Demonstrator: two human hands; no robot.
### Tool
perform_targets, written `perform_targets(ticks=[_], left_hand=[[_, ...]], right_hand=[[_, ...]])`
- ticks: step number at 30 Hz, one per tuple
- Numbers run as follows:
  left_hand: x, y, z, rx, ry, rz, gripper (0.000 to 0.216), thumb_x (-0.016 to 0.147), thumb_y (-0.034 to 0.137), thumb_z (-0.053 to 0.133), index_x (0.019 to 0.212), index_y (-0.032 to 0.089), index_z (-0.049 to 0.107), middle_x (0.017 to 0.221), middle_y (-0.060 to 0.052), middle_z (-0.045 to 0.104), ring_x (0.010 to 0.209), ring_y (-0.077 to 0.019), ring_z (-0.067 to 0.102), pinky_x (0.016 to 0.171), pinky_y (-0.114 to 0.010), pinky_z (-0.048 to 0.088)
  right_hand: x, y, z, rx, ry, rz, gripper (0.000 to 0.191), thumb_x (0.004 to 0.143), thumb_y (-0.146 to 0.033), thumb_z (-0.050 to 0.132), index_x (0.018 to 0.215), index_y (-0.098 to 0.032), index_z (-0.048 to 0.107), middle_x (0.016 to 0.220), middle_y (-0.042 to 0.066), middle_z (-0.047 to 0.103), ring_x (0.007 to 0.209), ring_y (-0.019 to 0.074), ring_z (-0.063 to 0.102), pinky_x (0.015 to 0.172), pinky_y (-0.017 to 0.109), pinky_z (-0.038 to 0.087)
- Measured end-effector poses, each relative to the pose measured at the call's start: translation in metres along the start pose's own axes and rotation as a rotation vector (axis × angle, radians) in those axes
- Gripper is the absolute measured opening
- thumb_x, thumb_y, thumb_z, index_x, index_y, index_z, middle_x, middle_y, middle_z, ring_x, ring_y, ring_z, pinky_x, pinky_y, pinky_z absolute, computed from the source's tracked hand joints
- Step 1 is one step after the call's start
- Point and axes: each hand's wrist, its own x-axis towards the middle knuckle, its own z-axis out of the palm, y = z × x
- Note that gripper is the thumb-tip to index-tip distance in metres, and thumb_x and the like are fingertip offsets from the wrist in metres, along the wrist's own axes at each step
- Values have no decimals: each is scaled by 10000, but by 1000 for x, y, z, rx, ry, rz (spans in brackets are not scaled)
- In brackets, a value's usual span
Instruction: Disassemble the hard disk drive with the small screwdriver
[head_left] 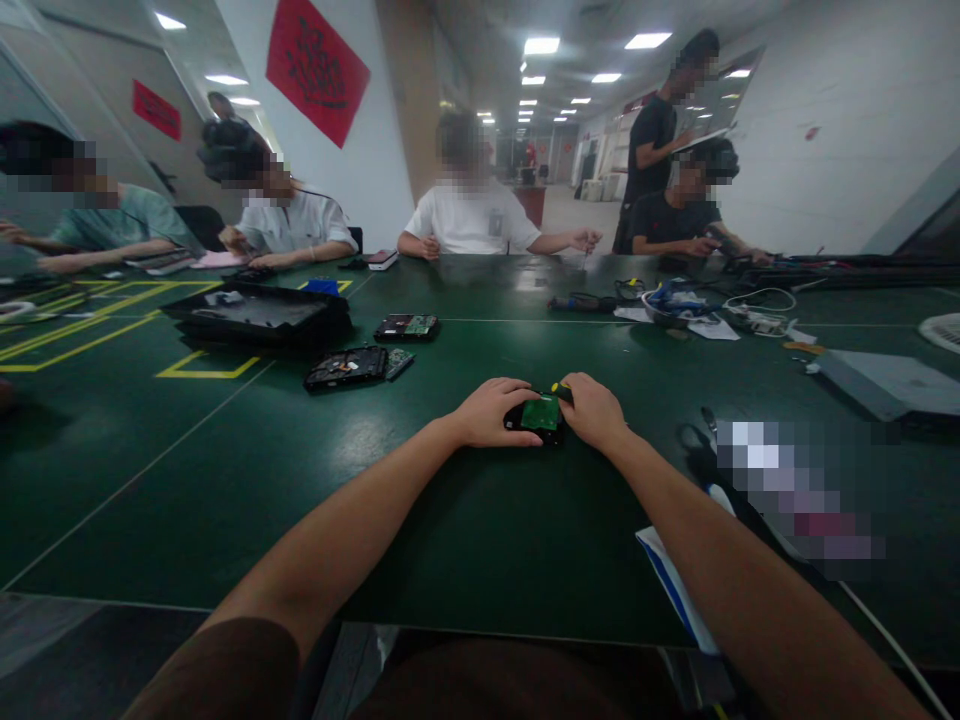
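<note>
A black hard drive (pixel 553 436) lies on the green table in front of me, its green circuit board (pixel 541 412) facing up. My left hand (pixel 491 412) is closed around its left side, thumb along the near edge and fingers over the far edge. In my right hand (pixel 594 412) is a screwdriver with a yellow and black handle (pixel 560 390), held at the drive's right side. The screwdriver's tip is hidden, so I cannot tell whether it touches a screw.
Two opened hard drives, one nearer (pixel 346 368) and one farther (pixel 407 327), lie left of my hands beside a black tray (pixel 259 312). A bowl (pixel 679 303), a grey metal case (pixel 885 382) and a blurred-out item (pixel 799 490) are on the right. Several people sit across the table.
</note>
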Motion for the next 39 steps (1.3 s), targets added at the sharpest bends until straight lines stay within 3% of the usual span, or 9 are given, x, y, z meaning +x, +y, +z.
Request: perform_targets(ticks=[6, 26, 39], left_hand=[[1, -1, -5, -108, -4, -112, 878, 853, 760, 634, 1497, 178, 503, 1484, -168, 584, 1381, -355, 537, 1175, -523, 397], [6, -3, -3, -65, -38, -69, 761, 892, 692, 627, 1450, 179, 555, 1471, -153, 599, 1348, -337, 562, 1166, -519, 392], [6, -2, -2, -76, -16, -67, 708, 879, 635, 670, 1430, 200, 572, 1460, -140, 617, 1347, -331, 572, 1178, -518, 388]], right_hand=[[1, 6, 0, 56, 59, -18, 152, 979, -255, 575, 1090, -180, 646, 1112, 100, 684, 955, 232, 648, 810, 333, 459], [-2, -13, 2, -4, -49, 62, 225, 1026, -331, 533, 1171, -172, 601, 1135, 140, 725, 943, 271, 695, 751, 340, 449], [1, -9, 7, 66, 43, 25, 183, 990, -256, 559, 1137, -160, 610, 1105, 130, 721, 946, 251, 684, 800, 329, 458]])
